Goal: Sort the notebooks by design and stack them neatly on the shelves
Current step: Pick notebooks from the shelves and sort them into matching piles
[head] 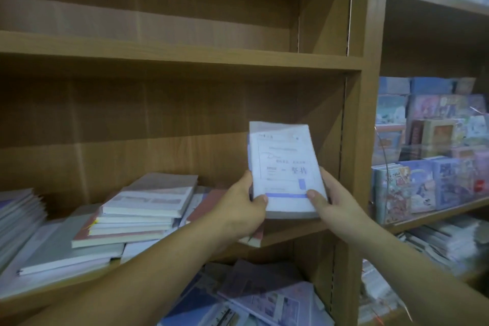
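Tight grip: my left hand (246,202) and right hand (337,202) clamp 1 pack of white notebooks (284,164), held just over the right end of the middle shelf (293,230). Lots is left, I think — the pile (143,209) beside it looks messy, and the lower heap (264,299) too.

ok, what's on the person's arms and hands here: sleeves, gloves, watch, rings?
Nothing worn shows. The bare left hand and bare right hand have no gloves, and no rings show on the visible fingers. Both forearms are bare to the frame edge: no sleeves, watch or bracelet. The picture is blurred, so fine marks cannot be ruled out.
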